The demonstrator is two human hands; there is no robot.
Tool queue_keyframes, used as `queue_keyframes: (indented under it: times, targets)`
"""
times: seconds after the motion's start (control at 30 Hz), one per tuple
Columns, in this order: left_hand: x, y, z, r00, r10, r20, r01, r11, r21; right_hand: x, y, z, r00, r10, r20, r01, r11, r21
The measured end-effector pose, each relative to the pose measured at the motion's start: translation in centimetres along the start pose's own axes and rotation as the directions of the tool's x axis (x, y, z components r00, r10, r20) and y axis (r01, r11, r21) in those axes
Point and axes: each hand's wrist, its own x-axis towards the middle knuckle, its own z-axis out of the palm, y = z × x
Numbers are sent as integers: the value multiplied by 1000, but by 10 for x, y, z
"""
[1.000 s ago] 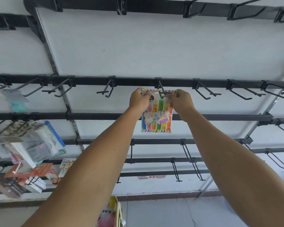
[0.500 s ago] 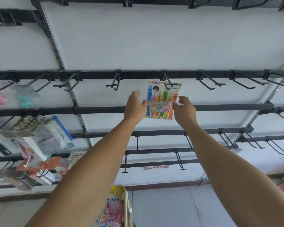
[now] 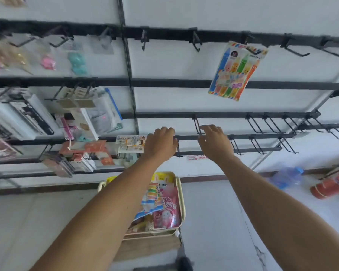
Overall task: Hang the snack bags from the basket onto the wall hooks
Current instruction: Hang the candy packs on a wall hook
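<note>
A multicoloured snack bag [image 3: 236, 70] printed with crayon figures hangs from a black wall hook [image 3: 251, 48] on the upper rail, tilted so that its lower edge swings to the left. Neither hand touches it.

The left hand [image 3: 160, 144] and the right hand [image 3: 213, 142] are both raised in front of the lower rails, well below the hung bag. The fingers of each hand are loosely curled and hold nothing. The right hand is just beside a hook on the middle rail; contact cannot be confirmed.

The basket [image 3: 181, 200] (cream-coloured, with rounded rim) stands below and between the two forearms, resting on a wooden box [image 3: 151, 245]. Its contents:
- a pink bag [image 3: 167, 209] with a rabbit figure, lying on the right side;
- a striped bag [image 3: 152, 198] with a blue and white lower part, lying partly over the pink one;
- a yellow bag [image 3: 161, 178] at the far end, mostly covered;
- further packets beneath, too hidden to identify.

To the left, the hooks carry assorted packaged goods [image 3: 37, 118]. On the floor to the right lie a clear plastic bottle [image 3: 286, 177] with a blue cap and a red cylinder [image 3: 331, 185], near the wall base.
</note>
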Motion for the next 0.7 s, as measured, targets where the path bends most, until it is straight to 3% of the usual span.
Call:
queue_keyframes:
  times: [0.33,0.53,0.7]
  targets:
    - [-102,-150,62,970,-165,177,163,986,30,-80,-74,148,926,3,379,16,999,-47]
    - [-139,-187,139,906,-279,318,275,960,57,-80,-76,226,849,-9,528,32,999,-36]
    - [-140,-214,192,882,-365,298,352,931,98,-54,-69,287,802,-36,596,73,997,-37]
